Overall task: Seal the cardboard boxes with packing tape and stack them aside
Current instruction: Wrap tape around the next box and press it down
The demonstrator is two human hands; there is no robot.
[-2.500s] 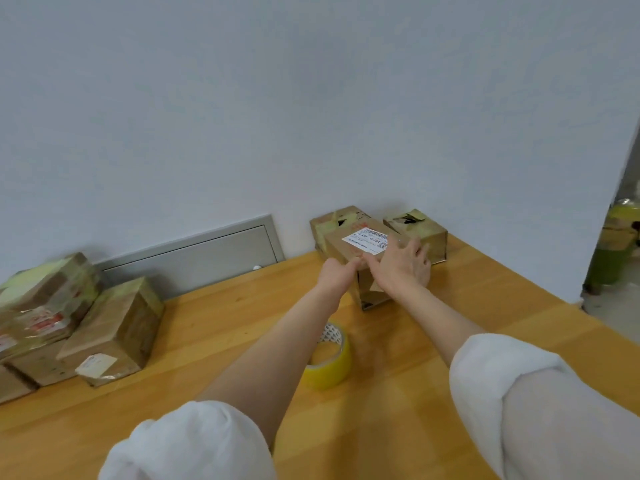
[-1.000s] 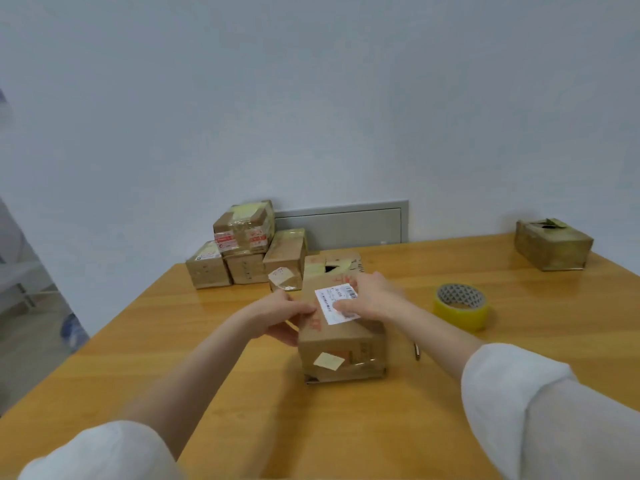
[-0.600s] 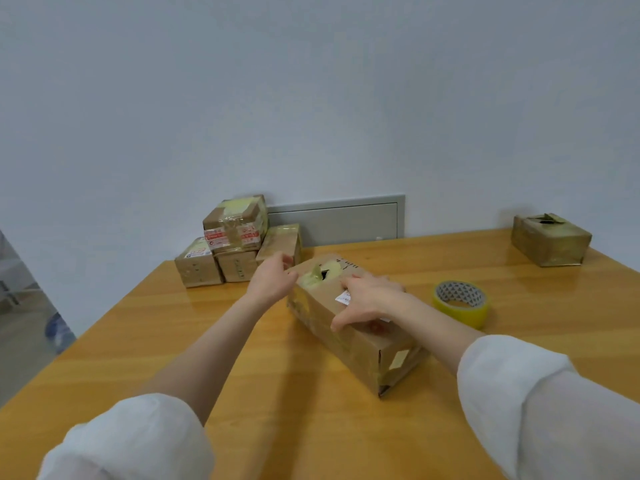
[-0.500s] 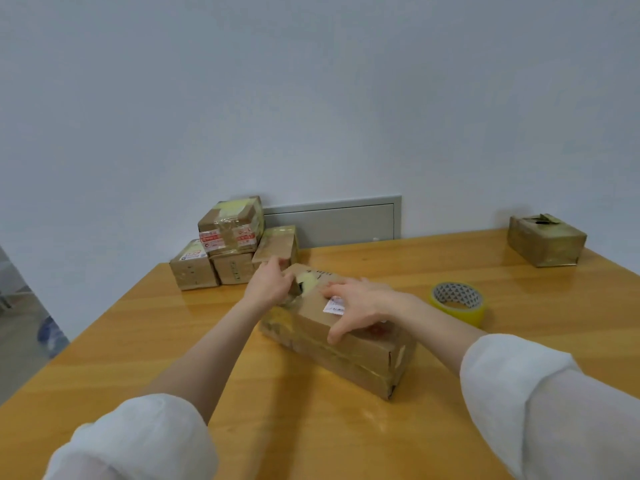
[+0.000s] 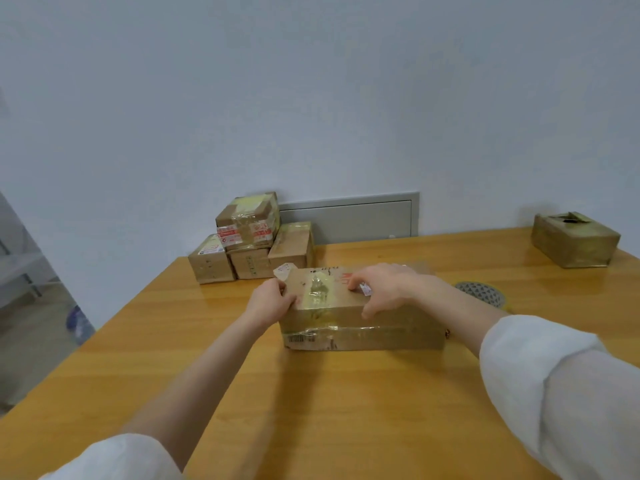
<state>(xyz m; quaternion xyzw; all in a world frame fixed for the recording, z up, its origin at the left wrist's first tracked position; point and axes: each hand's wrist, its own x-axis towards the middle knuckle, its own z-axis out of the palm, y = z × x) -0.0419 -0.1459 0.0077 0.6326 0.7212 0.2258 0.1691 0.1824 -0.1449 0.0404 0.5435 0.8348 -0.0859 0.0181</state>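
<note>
Gripping both ends: left hand (image 5: pixel 273 301) curls round the left end of the cardboard box (image 5: pixel 360 329), with the stack (image 5: pixel 249 242) of taped boxes behind it, back-left. Box sits flat mid-table (image 5: pixel 311 410). Half a second ago it lay skewed; now the long side faces square on, so I'd say it's lined up for taping, not sealed yet. Right hand (image 5: pixel 384 289) clamps the top, thumb down the front face. Worn brown card, glossy old tape, barcode label. Yellow tape roll (image 5: pixel 483 296) just right, untouched. Lone box (image 5: pixel 575 239) far right, top torn open.
</note>
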